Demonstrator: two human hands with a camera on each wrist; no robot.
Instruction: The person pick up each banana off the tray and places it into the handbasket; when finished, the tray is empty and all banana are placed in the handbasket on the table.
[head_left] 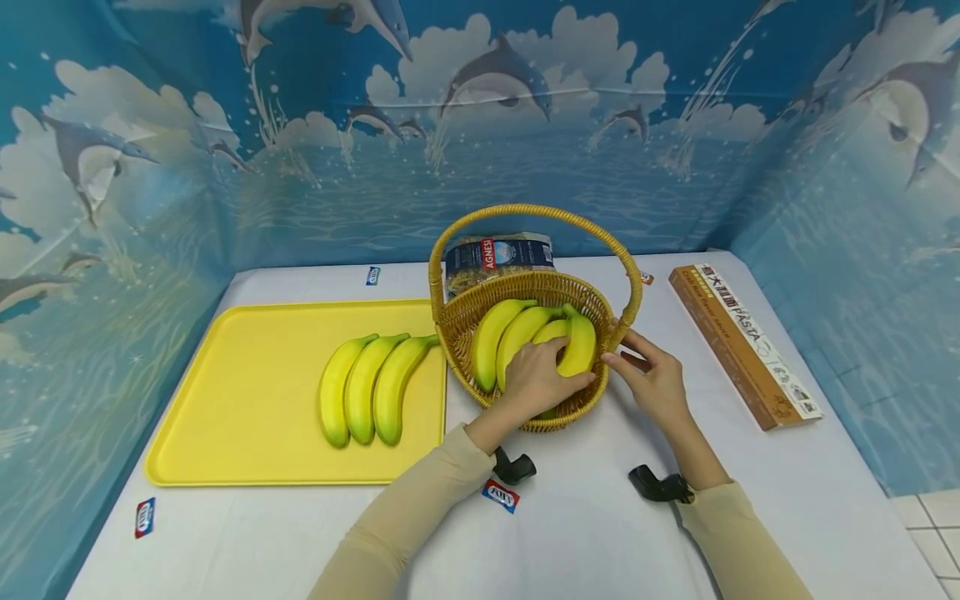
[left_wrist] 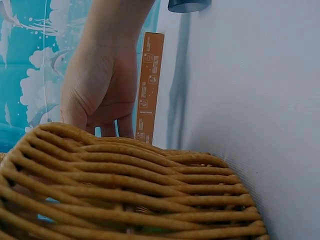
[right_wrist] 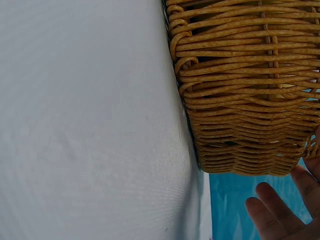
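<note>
A wicker basket (head_left: 555,423) with a tall arched handle holds several yellow bananas (head_left: 495,333). My left hand (head_left: 536,375) reaches over its near rim and grips the rightmost banana (head_left: 581,337), thumb and fingers on either side. With thumb and fingers, my right hand (head_left: 654,379) pinches the rim at the right foot of the handle. Wickerwork (left_wrist: 135,195) fills the low part of the left wrist view, the right hand (left_wrist: 102,85) beyond it. In the right wrist view, other right-hand fingers (right_wrist: 277,210) extend beside the basket (right_wrist: 245,90).
Left of the basket lies a yellow tray (head_left: 240,392) with three bananas (head_left: 362,392) near its right edge. A pasta bag (head_left: 498,258) stands behind the basket. A long pasta box (head_left: 742,342) lies at the right. Small wrappers (head_left: 500,495) are scattered on the white table.
</note>
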